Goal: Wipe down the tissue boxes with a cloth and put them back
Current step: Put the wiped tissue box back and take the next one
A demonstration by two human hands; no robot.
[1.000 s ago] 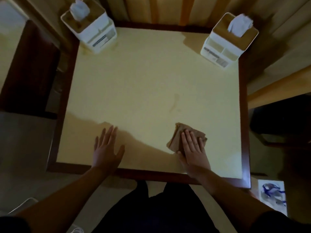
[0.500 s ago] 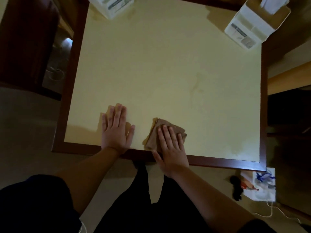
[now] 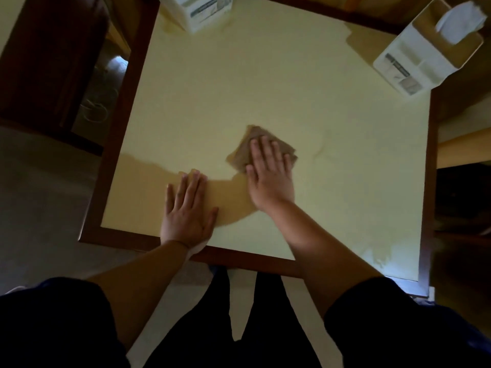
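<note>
The right hand (image 3: 268,179) lies flat, fingers straight, pressing a folded brown cloth (image 3: 261,148) onto the table (image 3: 305,107) near its middle; the palm hides the cloth's near part. The left hand (image 3: 187,208) rests flat with fingers spread on the tabletop near the front edge, holding nothing. One tissue box (image 3: 425,53) stands at the far right corner, white tissue sticking up; its label is too blurred to read. The other box (image 3: 199,9) sits at the far left, cut off by the frame's top edge. The dark legs below are hard to make out.
</note>
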